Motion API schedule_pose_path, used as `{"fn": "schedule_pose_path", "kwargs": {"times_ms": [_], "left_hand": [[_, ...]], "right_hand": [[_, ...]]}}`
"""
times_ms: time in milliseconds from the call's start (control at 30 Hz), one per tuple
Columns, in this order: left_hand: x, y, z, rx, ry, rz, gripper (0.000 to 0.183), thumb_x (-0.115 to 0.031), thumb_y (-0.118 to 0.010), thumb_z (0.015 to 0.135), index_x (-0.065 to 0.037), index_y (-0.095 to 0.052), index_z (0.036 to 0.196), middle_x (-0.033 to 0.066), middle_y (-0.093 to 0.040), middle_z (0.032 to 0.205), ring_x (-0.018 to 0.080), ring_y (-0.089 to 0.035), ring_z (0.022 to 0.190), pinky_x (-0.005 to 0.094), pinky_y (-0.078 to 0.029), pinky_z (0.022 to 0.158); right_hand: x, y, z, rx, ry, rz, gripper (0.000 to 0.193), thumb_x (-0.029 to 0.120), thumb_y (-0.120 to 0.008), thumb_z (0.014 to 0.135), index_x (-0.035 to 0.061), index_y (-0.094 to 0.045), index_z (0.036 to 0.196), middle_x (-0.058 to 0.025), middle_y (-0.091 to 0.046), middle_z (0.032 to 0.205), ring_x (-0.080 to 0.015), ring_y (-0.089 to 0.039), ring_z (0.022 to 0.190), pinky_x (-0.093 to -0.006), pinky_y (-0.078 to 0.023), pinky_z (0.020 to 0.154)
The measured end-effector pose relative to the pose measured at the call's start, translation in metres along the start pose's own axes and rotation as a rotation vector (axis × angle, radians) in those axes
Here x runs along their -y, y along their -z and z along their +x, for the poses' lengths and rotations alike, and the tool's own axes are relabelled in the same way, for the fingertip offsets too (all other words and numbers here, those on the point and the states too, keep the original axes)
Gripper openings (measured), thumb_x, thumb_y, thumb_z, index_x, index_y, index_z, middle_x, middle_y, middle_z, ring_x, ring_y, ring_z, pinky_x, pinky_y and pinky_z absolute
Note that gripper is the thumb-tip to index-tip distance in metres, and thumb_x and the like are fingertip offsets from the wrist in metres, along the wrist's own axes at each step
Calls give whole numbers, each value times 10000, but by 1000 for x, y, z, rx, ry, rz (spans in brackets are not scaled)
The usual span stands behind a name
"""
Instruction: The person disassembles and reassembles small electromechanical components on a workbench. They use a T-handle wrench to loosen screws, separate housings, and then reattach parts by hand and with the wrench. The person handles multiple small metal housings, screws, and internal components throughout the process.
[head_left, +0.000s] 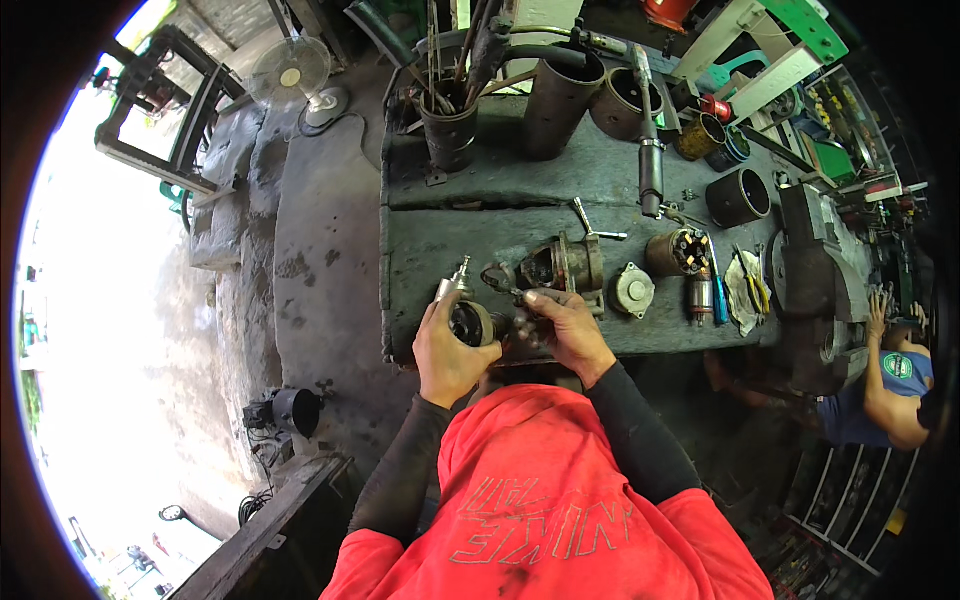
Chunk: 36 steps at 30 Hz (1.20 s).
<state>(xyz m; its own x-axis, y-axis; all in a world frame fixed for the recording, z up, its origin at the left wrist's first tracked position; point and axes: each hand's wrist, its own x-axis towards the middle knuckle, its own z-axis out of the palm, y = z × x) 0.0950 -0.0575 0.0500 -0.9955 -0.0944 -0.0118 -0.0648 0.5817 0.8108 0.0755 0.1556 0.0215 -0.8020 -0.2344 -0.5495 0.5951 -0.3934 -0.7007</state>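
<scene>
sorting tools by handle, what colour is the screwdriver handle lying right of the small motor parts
Blue; the screwdriver shows best in the head view, on the workbench.

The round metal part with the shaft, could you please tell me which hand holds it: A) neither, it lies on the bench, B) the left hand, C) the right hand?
B: the left hand grips the round metal part above the bench edge, while the right hand works beside it.

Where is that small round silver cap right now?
In the head view, the round silver cap lies on the workbench, right of the motor housing and left of the copper-wound armature.
</scene>
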Motion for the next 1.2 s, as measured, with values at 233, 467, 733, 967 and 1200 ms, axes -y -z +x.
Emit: {"fn": "schedule_pose_path", "kwargs": {"times_ms": [233, 467, 733, 967, 1200], "left_hand": [[6, -29, 23, 187, 82, -84, 791, -222, -912, 600, 7, -673, 1318, 203, -722, 1243, 370, -698, 1179, 427, -544, 1037], [1, -43, 42, 323, -23, 177, 909, -376, -831, 809, 72, -517, 1536, 294, -637, 1462, 416, -604, 1385, 447, -466, 1175], [-19, -54, 62, 466, 30, 350, 771, -353, -773, 926, 70, -512, 1517, 293, -688, 1338, 453, -667, 1228, 498, -535, 1034], [-19, -63, 50, 357, -88, 365, 655, -304, -792, 922, 45, -571, 1431, 263, -732, 1230, 456, -697, 1128, 521, -551, 954], [-8, -63, 7, 154, -180, 300, 641, -126, -735, 948, 72, -505, 1512, 279, -567, 1509, 455, -564, 1368, 468, -472, 1138]], "right_hand": [[23, 5, -21, 83, -172, 393, 253, 263, -627, 1104, 18, -688, 1104, -100, -752, 892, -193, -718, 698, -299, -574, 586], [31, 15, -35, 147, -229, 493, 317, 283, -579, 1126, -18, -680, 1121, -114, -750, 897, -202, -720, 716, -294, -579, 608], [40, 21, -43, 121, -226, 564, 278, 278, -576, 1123, 13, -637, 1183, -135, -734, 894, -213, -705, 685, -313, -569, 587], [45, 38, -49, 372, -138, 577, 283, 249, -576, 1116, 2, -620, 1247, -153, -736, 932, -198, -714, 705, -303, -584, 592], [42, 50, -54, 310, -125, 532, 222, 233, -632, 1102, 24, -651, 1174, -116, -717, 888, -180, -690, 684, -287, -551, 565]]}}
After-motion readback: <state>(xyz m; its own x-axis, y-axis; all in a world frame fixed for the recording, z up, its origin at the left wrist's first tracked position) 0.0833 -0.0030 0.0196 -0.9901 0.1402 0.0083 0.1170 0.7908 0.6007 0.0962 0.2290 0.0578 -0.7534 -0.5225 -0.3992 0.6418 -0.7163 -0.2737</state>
